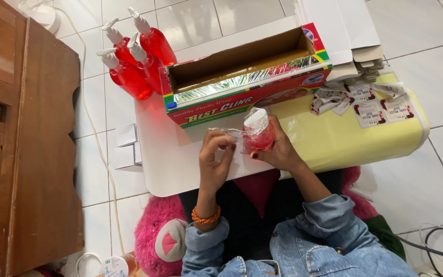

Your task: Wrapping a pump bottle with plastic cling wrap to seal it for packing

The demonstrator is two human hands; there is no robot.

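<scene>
My right hand [279,149] grips a small red bottle [259,132] with a white cap, partly covered in clear plastic wrap. My left hand [215,154] pinches the loose edge of that wrap [225,132] just left of the bottle. Both hands hover over the near edge of a low white table [165,159]. Right behind them lies a long open box of cling film [242,77], red and green outside, with a shiny roll inside.
Several red pump bottles [134,56] stand on the floor at the table's far left corner. Printed labels [365,102] lie on a yellow sheet [334,138] at the right. Flat white cartons [339,25] are stacked behind. A wooden cabinet [21,143] is at left, a pink plush toy [160,236] below.
</scene>
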